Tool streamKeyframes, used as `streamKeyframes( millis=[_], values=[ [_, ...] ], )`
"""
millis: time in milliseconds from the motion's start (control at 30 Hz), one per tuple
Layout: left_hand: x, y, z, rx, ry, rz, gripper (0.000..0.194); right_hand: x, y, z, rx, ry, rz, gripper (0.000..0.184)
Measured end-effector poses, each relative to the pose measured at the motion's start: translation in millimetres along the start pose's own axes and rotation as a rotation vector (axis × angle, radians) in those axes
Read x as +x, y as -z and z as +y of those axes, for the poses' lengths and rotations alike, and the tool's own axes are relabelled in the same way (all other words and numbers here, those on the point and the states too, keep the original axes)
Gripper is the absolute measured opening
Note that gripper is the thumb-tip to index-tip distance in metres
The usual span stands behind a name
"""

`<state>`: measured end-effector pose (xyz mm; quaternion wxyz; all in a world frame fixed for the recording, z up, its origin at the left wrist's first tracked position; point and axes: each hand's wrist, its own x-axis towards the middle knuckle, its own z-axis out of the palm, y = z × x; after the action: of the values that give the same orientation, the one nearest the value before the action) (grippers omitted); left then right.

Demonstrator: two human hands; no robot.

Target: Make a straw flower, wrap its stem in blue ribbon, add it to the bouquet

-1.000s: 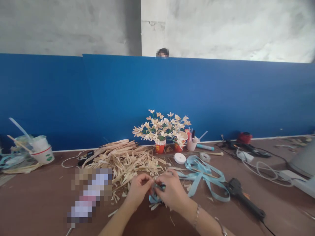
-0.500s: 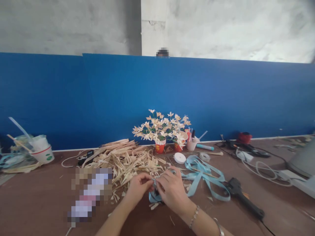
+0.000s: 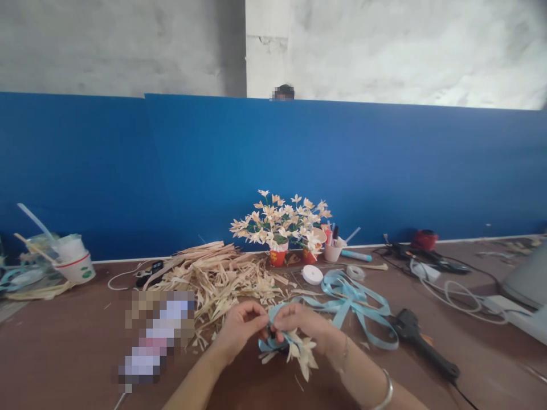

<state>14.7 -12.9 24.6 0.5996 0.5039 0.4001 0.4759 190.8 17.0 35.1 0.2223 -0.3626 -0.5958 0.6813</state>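
Observation:
My left hand (image 3: 240, 329) and my right hand (image 3: 304, 324) meet over the brown table, fingers pinched together on a light blue ribbon (image 3: 268, 341) wrapped round a small cream straw flower (image 3: 301, 352). The flower's petals hang below my right palm. The ribbon's long tail (image 3: 354, 304) loops away to the right across the table. A heap of dry straw strips (image 3: 217, 279) lies just behind my hands.
Small pots of straw flowers (image 3: 282, 225) stand at the blue partition (image 3: 273, 171). A black glue gun (image 3: 421, 344) lies to the right, with cables (image 3: 453, 290) beyond. White tape rolls (image 3: 312, 275) sit behind the ribbon. Paper cups (image 3: 72, 262) stand far left. Another person's head shows above the partition.
My right hand has turned over, palm now facing down and back, so the straw flower shows beneath it. Both hands stay pinched at the same spot.

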Motion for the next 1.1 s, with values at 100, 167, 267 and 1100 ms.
streamKeyframes(
  millis=[100, 167, 267, 1100],
  values=[
    [0.8, -2.8, -3.5, 0.032, 0.017, 0.048, 0.026, -0.2, -2.9, -1.3, -0.136, 0.006, 0.071, 0.019],
    [2.6, -4.2, -7.2, 0.074, 0.022, 0.111, 0.026, -1.1, -10.8, -2.4, -0.386, 0.118, 0.257, 0.014],
    [5.6, -5.6, -12.5, 0.126, 0.018, 0.166, 0.025, -2.5, -24.1, 0.4, -0.830, 0.384, 0.562, 0.013],
    [9.7, -2.3, -10.4, 0.056, 0.097, 0.219, 0.027, -0.8, -26.3, 6.0, -1.068, 0.626, 0.694, 0.017]
  ],
)
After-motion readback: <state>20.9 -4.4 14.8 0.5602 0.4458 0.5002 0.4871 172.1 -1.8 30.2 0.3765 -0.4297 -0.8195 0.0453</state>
